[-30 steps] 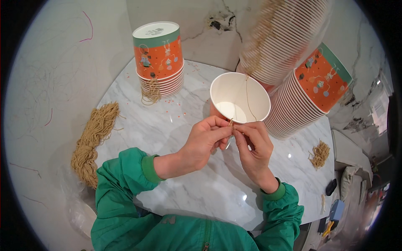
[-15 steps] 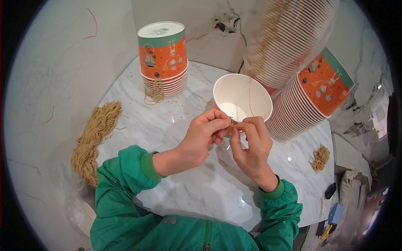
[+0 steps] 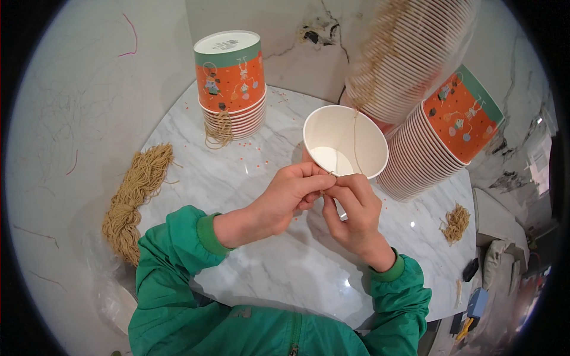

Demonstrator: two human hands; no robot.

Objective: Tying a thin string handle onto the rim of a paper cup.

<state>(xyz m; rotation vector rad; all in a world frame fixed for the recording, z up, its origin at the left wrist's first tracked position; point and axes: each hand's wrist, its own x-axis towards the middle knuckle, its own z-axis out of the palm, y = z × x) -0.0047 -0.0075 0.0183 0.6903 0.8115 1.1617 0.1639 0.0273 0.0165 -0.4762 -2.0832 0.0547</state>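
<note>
A white-lined paper bucket (image 3: 320, 133) stands tilted toward me on the marble table, its mouth facing up. A thin tan string (image 3: 356, 136) hangs over its far rim and runs down inside; a bit of string also shows at the near rim. My left hand (image 3: 291, 193) is closed at that near rim, thumb and fingers pinching the string. Close beside it, my right hand (image 3: 356, 216) pinches the string too, just below the rim. The fingertips nearly meet, and they hide most of the string between them.
An upside-down stack of orange-and-green paper buckets (image 3: 231, 77) stands back left. Another stack (image 3: 460, 127) leans at right, beside a tall plastic-wrapped stack (image 3: 415, 53). A tan string skein (image 3: 133, 199) lies left, a small string bundle (image 3: 456, 224) right. Orange specks dot the marble table (image 3: 261, 285).
Both hands have shifted slightly, the right one's fingers dropping lower below the rim. The string inside the bucket shows more clearly.
</note>
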